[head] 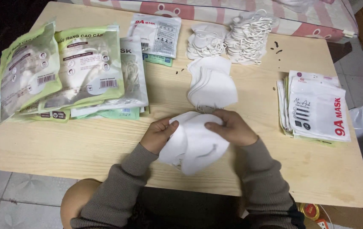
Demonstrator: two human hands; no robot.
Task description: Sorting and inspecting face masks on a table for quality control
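Note:
Both my hands hold a small stack of white folded face masks over the near edge of a light wooden table. My left hand grips the stack's left side, thumb on top. My right hand presses down on its upper right part. Just beyond the hands lies another fanned pile of white masks. Farther back sit two heaps of masks with ear loops.
Green and white filled mask packets are stacked at the left. A pile of flat white empty pouches lies at the right. More pouches rest at the back centre. A striped cushion borders the far edge. Tiled floor lies below left.

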